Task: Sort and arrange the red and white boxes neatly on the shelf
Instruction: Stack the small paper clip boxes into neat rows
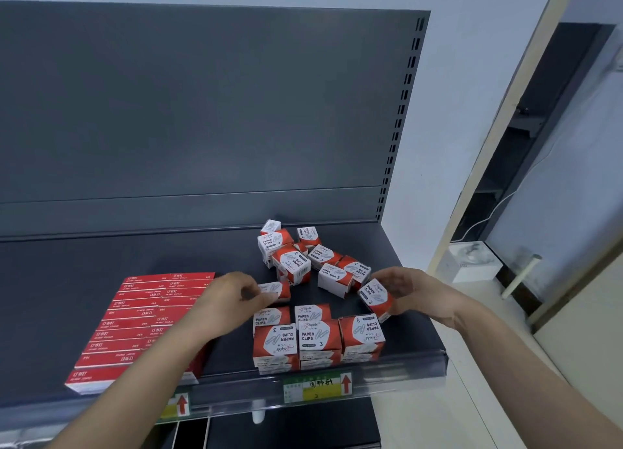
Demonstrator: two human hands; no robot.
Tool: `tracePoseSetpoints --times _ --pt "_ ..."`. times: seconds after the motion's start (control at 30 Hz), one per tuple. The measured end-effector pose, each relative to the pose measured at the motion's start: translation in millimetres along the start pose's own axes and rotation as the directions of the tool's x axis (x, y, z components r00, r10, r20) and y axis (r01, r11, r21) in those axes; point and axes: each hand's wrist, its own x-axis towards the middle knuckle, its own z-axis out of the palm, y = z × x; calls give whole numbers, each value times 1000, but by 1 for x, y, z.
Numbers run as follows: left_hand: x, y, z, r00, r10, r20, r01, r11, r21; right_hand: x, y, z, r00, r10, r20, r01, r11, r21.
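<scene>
Dark store shelf (101, 253): flat red boxes (148, 317) stacked tidy at left; left hand (229, 297) pinches small box (274, 290); front block (317, 337) squared at edge, loose heap (303, 256) behind unsorted; right hand (408, 293) grips tilted box (376, 298) beside block. Roughly half done.

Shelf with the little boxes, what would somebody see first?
Two hands in the middle catch the eye: the left hand pinches a small box and the right hand grips a tilted box. Behind them a jumbled pile of red and white paper clip boxes lies toward the back of the shelf, with a neat row at the front edge. On the left, flat red boxes lie in tidy columns.
</scene>
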Motion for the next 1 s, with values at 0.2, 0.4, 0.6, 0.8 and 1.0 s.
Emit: tracePoseSetpoints --times 0.2,0.4,0.6,0.8,1.0 --pt "10 1 2 995 -55 -88 58 998 36 2 3 10 988 -31 -153 7 988 -155" --pt "15 2 2 998 14 59 -14 1000 2 6 8 22 958 -129 -255 15 914 -406" --pt "7 -7 -6 996 76 -48 -82 984 -160 6 5 19 984 -139 -108 110 965 -236" --pt "-10 -9 -9 994 104 -18 -106 964 -244 12 2 33 979 -186 -81 160 955 -251" --pt "-11 -15 -7 986 146 81 -114 943 -313 11 6 32 967 -207 -146 152 935 -322"
